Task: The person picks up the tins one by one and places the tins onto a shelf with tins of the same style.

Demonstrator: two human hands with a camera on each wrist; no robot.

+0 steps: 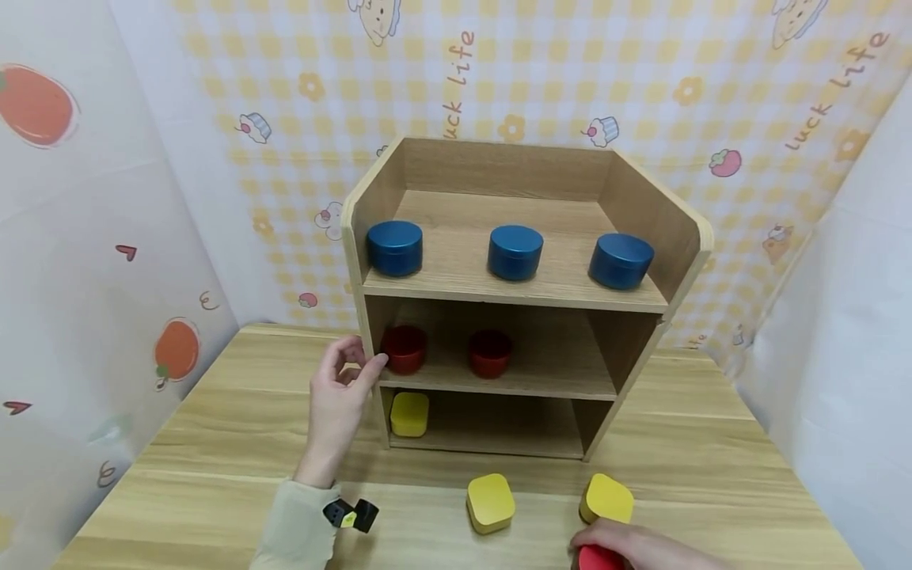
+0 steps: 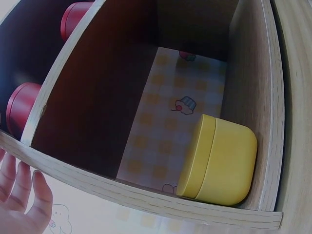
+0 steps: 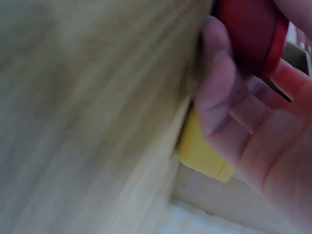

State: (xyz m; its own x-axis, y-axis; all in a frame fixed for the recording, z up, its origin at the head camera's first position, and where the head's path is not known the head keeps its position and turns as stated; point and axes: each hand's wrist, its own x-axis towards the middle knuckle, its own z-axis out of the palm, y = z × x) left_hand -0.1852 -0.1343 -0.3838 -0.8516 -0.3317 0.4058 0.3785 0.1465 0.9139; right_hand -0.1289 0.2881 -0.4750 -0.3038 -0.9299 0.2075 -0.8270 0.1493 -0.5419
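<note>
My left hand (image 1: 338, 404) grips the left side panel of a three-tier wooden shelf (image 1: 492, 299), its thumb at the front edge beside the middle tier. In the left wrist view, fingers (image 2: 39, 195) lie along the outside of that panel. Low at the right, my right hand (image 1: 634, 542) holds a round red tin (image 1: 600, 559), cut off by the head view's bottom edge. The right wrist view shows fingers and thumb curled round this red tin (image 3: 251, 34). Just beyond that hand, a yellow tin (image 1: 608, 499) with rounded corners sits on the table.
Three blue tins (image 1: 515, 252) line the shelf's top tier. Two red tins, one at the left (image 1: 404, 350) and one nearer the middle (image 1: 489, 354), stand on the middle tier. A yellow tin (image 1: 409, 414) occupies the bottom tier's left end. Another yellow tin (image 1: 491, 503) lies before the shelf.
</note>
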